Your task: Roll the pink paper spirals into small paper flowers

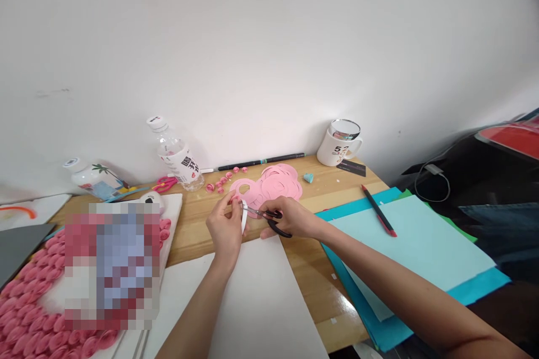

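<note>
My right hand (286,217) grips a pair of scissors (274,228) by the black handles. Their narrow metal blades point left, toward my left hand (225,223), and reach a white strip (244,216) that looks like the edge of a tape roll. My left fingers are pinched around a small pink paper curl (236,200) beside that strip. Just behind both hands lie pink paper spirals (281,182), piled loosely on the wooden table. Several small rolled pink paper roses (219,183) sit to the left of the pile.
Two bottles, one upright (179,154) and one lower left (95,178), stand by the wall. A white mug (339,146) is at the back right. Blue and white sheets (421,252) bear a pen (379,210). At left is a board of pink paper roses (46,297), partly blurred.
</note>
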The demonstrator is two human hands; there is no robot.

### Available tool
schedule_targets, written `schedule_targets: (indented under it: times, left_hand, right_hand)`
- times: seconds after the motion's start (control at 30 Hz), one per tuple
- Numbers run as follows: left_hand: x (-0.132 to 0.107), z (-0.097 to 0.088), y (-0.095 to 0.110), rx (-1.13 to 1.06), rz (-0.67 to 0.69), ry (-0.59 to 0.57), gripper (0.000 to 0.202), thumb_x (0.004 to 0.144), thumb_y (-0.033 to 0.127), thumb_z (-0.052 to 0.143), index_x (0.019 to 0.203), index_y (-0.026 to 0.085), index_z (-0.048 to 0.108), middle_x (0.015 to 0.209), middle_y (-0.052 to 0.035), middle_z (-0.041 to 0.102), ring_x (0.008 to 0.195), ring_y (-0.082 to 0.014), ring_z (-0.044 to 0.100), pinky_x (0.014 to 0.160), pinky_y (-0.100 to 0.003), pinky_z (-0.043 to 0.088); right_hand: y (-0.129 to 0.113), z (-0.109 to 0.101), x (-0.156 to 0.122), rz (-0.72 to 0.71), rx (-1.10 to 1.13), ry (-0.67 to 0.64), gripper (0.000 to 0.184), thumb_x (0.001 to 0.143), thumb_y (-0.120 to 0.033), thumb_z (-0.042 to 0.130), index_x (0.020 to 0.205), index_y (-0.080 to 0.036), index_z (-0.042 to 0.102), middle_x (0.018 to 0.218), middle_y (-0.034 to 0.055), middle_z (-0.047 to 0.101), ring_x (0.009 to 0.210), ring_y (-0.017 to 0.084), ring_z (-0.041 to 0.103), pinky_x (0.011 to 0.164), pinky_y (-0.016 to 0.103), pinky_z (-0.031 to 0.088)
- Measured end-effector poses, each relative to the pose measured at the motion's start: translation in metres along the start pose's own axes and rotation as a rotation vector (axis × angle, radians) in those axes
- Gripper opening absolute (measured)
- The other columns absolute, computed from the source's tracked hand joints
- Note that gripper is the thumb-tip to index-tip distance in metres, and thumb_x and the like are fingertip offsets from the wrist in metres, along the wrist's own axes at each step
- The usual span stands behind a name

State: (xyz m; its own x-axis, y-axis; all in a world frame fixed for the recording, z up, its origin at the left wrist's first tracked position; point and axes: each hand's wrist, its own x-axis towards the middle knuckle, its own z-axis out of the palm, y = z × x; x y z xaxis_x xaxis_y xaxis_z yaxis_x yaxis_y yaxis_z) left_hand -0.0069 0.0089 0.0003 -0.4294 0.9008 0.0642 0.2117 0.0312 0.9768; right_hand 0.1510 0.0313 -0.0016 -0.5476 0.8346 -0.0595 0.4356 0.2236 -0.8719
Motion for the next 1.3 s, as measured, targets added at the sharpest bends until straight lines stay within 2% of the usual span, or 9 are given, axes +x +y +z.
schedule_targets:
  times: [0.33, 0.57, 0.83, 0.97, 1.07, 1.13, 1.2, 1.3]
  left_hand:
    - [0.000, -0.001, -0.002, 0.024, 0.038, 0.001, 0.025, 0.078, 0.027, 0.054, 0.095, 0.014, 0.066, 0.079, -0.0042, 0.068, 0.026, -0.0046, 0.044, 0.023, -0.018, 0.032]
    - [-0.001, -0.001, -0.002, 0.007, -0.018, -0.025, 0.029, 0.078, 0.030, 0.055, 0.100, 0.015, 0.066, 0.071, -0.0030, 0.067, 0.028, -0.0063, 0.046, 0.023, -0.018, 0.033]
    - [-0.001, 0.000, 0.001, 0.026, -0.002, 0.001, 0.027, 0.077, 0.027, 0.053, 0.098, 0.015, 0.067, 0.090, -0.0085, 0.067, 0.053, -0.0126, 0.061, 0.028, -0.017, 0.040]
    - [-0.001, -0.001, -0.006, 0.099, 0.086, -0.014, 0.028, 0.080, 0.026, 0.050, 0.100, 0.016, 0.066, 0.094, -0.0089, 0.066, 0.053, -0.0119, 0.061, 0.031, -0.018, 0.041]
    - [0.002, -0.001, -0.016, 0.208, 0.257, 0.016, 0.027, 0.081, 0.023, 0.048, 0.100, 0.015, 0.066, 0.095, -0.0085, 0.066, 0.057, -0.0117, 0.060, 0.044, -0.022, 0.047]
    - [0.004, -0.001, -0.023, 0.298, 0.395, 0.019, 0.027, 0.081, 0.020, 0.047, 0.099, 0.014, 0.066, 0.088, -0.0077, 0.067, 0.064, -0.0135, 0.061, 0.057, -0.025, 0.050]
    - [0.005, 0.000, -0.029, 0.367, 0.484, -0.022, 0.028, 0.081, 0.018, 0.045, 0.099, 0.014, 0.066, 0.083, -0.0075, 0.067, 0.067, -0.0148, 0.060, 0.063, -0.027, 0.049]
    - [0.004, 0.002, -0.031, 0.479, 0.519, -0.131, 0.030, 0.082, 0.014, 0.042, 0.100, 0.013, 0.065, 0.081, -0.0081, 0.066, 0.068, -0.0162, 0.060, 0.064, -0.027, 0.046]
  right_hand:
    - [-0.004, -0.004, -0.005, 0.044, 0.026, 0.003, 0.039, 0.054, -0.043, 0.075, 0.078, -0.014, 0.063, 0.056, -0.0062, 0.038, 0.055, 0.009, 0.033, 0.051, 0.021, 0.025]
    - [-0.002, -0.006, -0.005, 0.065, 0.113, -0.038, 0.040, 0.050, -0.041, 0.078, 0.076, -0.014, 0.063, 0.053, -0.0074, 0.036, 0.051, 0.007, 0.030, 0.047, 0.021, 0.020]
    - [0.003, -0.006, -0.006, 0.088, 0.154, -0.051, 0.038, 0.048, -0.040, 0.078, 0.069, -0.013, 0.063, 0.049, -0.0082, 0.032, 0.047, 0.006, 0.025, 0.044, 0.021, 0.016]
    - [0.008, -0.010, -0.006, 0.096, 0.115, 0.037, 0.035, 0.052, -0.040, 0.075, 0.069, -0.014, 0.062, 0.050, -0.0076, 0.031, 0.048, 0.006, 0.024, 0.044, 0.021, 0.016]
    - [0.008, -0.024, -0.012, 0.093, -0.006, 0.188, 0.029, 0.060, -0.038, 0.070, 0.073, -0.014, 0.061, 0.054, -0.0049, 0.040, 0.052, 0.009, 0.033, 0.047, 0.022, 0.024]
    - [0.005, -0.036, -0.022, 0.048, -0.248, 0.270, 0.022, 0.061, -0.027, 0.069, 0.078, -0.016, 0.061, 0.062, -0.0009, 0.050, 0.065, 0.014, 0.043, 0.055, 0.023, 0.032]
    - [0.002, -0.045, -0.034, 0.049, -0.450, 0.183, 0.023, 0.062, -0.012, 0.064, 0.084, -0.017, 0.062, 0.070, 0.0022, 0.056, 0.078, 0.018, 0.047, 0.063, 0.025, 0.036]
    - [0.000, -0.050, -0.053, 0.088, -0.664, -0.035, 0.037, 0.055, 0.004, 0.052, 0.085, -0.017, 0.061, 0.076, 0.0049, 0.058, 0.088, 0.022, 0.048, 0.067, 0.026, 0.036]
